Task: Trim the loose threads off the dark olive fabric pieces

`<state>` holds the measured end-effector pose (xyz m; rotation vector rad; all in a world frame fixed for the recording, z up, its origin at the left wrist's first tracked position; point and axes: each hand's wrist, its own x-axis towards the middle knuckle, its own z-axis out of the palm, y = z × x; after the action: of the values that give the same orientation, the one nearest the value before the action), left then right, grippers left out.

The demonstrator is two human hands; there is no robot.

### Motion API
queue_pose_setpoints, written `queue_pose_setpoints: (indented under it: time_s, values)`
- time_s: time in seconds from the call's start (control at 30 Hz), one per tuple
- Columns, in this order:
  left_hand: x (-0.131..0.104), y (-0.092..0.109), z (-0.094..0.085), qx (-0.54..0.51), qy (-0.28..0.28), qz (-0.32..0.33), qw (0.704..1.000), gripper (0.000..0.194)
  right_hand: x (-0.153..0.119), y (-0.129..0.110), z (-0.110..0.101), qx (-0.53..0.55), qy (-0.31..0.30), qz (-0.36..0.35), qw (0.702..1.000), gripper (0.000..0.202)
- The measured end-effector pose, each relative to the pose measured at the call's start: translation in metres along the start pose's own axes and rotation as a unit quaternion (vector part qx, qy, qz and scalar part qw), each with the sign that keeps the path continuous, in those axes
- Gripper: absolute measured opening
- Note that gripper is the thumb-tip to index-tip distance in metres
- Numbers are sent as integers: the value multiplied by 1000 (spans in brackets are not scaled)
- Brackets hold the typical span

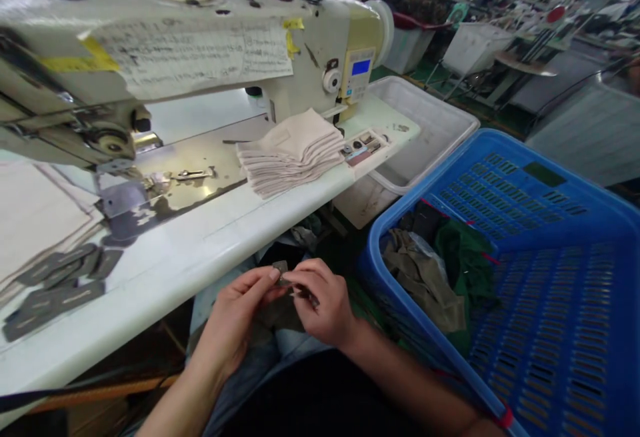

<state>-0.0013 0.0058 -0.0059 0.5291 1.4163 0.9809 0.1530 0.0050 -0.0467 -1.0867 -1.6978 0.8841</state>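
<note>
Above my lap, in front of the table edge, my left hand [237, 314] pinches a small dark grey piece [281, 266] between thumb and fingers. My right hand [325, 300] meets it from the right, its fingers curled in. A thin dark object [306, 294] shows under those right fingers; its kind is too small and blurred to tell. At the left of the table lie several dark grey fabric tabs [65, 280] with light slits, beside cream fabric [40, 214]. A fanned stack of folded cream fabric pieces [295, 150] rests right of the needle area.
The sewing machine [320, 44] spans the white table [200, 250], with a handwritten sheet [195, 57] taped on. Right of me stands a blue basket [545, 224] with green and brown cloth [425, 277]. Behind it is a white bin [430, 117].
</note>
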Motion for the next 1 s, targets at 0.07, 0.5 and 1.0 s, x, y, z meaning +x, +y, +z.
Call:
queue_pose_setpoints:
  time_s: [0.07, 0.5, 1.0]
  values:
    - [1, 1, -1, 1, 14, -5, 1000, 39, 3, -6, 1, 60, 57, 78, 994, 21]
    - [0, -10, 3, 2, 2, 5, 1000, 39, 22, -5, -1, 171, -28, 283, 943, 16]
    - [3, -12, 4, 26, 6, 58, 998, 46, 8, -16, -11, -147, -27, 85, 985, 30]
